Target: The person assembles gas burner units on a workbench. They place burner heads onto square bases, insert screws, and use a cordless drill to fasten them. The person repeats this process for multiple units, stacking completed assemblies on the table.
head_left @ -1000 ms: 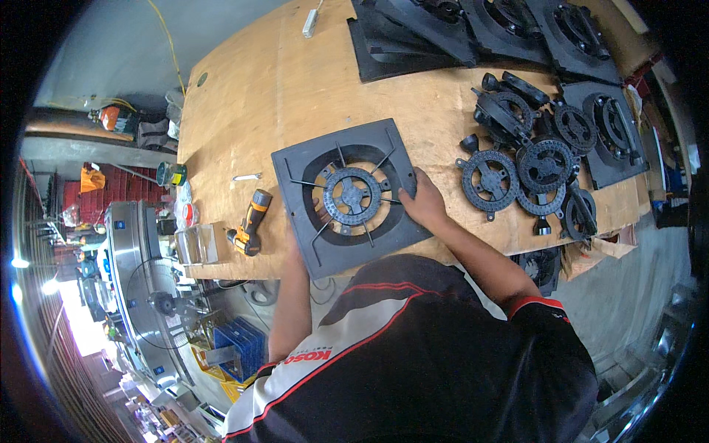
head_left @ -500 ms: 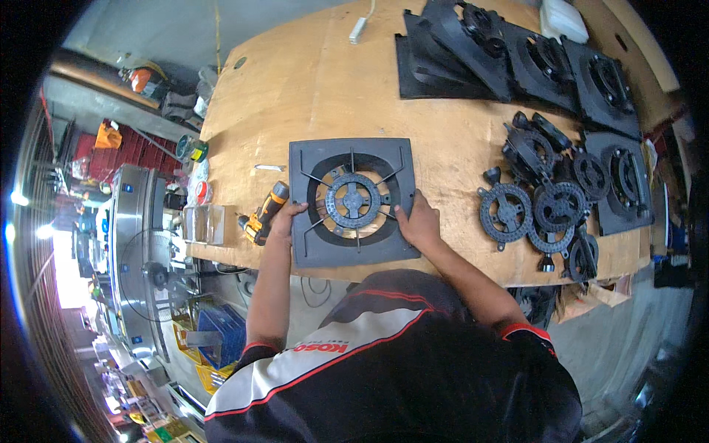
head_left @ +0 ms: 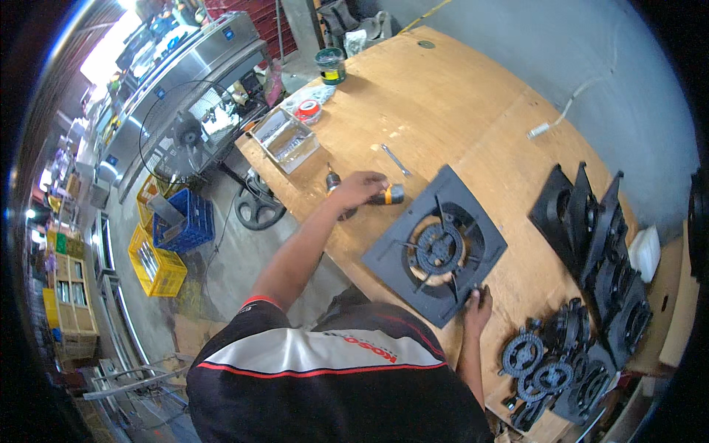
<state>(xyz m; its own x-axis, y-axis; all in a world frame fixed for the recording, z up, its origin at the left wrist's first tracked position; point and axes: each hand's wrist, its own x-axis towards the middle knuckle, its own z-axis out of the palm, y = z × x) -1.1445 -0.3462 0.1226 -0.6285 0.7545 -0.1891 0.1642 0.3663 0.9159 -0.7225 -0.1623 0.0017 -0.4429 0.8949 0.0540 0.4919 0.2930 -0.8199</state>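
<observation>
Left of the square black burner plate (head_left: 437, 248), the left hand (head_left: 359, 190) covers an orange-and-black drill (head_left: 387, 196); the right hand (head_left: 478, 308) touches the plate's edge. Either hand's finger closure is unclear.

A square black stove plate (head_left: 386, 255) lies flat and askew on the table (head_left: 443, 111), a round burner (head_left: 437, 249) in its opening. Near it I see an orange-and-black drill (head_left: 388, 195), partly covered.

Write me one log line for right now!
left hand: on drill | right hand: at edge of black stove top | wrench: on table
</observation>
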